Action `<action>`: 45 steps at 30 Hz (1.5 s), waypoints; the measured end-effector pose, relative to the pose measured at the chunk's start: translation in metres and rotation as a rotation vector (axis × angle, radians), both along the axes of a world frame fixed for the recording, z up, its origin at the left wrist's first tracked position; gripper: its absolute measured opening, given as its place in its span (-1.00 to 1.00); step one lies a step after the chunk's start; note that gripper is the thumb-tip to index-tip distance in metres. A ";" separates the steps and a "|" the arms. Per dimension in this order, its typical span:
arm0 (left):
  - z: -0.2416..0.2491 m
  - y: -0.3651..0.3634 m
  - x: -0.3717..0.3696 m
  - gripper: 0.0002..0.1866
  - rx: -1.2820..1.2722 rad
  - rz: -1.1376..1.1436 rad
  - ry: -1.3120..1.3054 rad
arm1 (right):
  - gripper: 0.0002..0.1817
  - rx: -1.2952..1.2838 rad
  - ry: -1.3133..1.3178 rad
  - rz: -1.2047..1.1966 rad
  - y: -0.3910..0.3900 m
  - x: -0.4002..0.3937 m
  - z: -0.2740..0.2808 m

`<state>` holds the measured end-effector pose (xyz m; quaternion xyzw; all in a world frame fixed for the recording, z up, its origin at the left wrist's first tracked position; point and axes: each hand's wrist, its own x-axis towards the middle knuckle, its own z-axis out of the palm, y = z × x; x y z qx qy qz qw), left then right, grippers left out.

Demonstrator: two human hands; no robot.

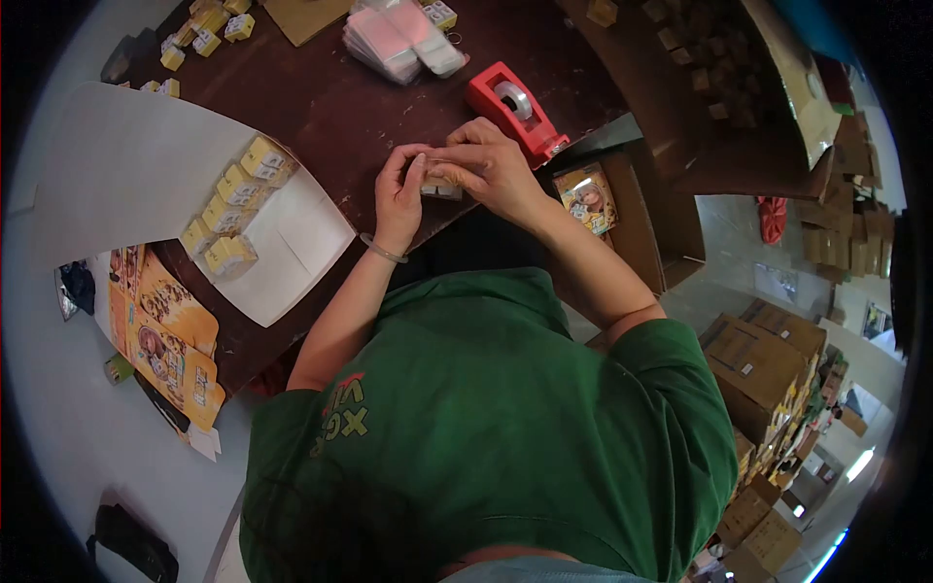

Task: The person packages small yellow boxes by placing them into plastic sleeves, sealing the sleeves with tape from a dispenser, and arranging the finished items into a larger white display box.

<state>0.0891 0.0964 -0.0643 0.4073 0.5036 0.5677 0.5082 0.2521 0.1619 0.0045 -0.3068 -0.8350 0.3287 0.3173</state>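
Both hands meet over the dark red table. My left hand pinches one side of a small yellow-and-white box, thumb and fingers pressed together. From the other side, the fingers of my right hand close over its top. Most of the box is hidden by the fingers. Just beyond my right hand stands a red tape dispenser with a roll of tape. To the left, an open white carton holds a row of small yellow boxes in clear wrapping.
A stack of clear and pink plastic packets lies at the far side. Several loose yellow boxes sit at the far left. On the right are an open cardboard box and a larger carton. Flattened orange printed card is at lower left.
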 end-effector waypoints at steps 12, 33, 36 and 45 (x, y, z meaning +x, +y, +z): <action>0.001 -0.018 -0.003 -0.28 0.064 -0.109 0.410 | -0.86 -0.469 0.078 -0.105 0.003 -0.008 -0.006; -0.004 -0.037 0.036 -0.27 0.172 0.114 0.256 | -0.44 -0.015 -0.178 -0.323 -0.045 -0.019 0.001; 0.011 -0.039 0.022 -0.39 0.132 0.033 0.048 | -0.44 0.083 -0.127 -0.164 -0.030 -0.002 -0.004; 0.047 0.036 -0.008 -0.27 -0.121 -0.458 0.199 | -0.59 0.149 -0.018 -0.333 0.008 0.086 0.022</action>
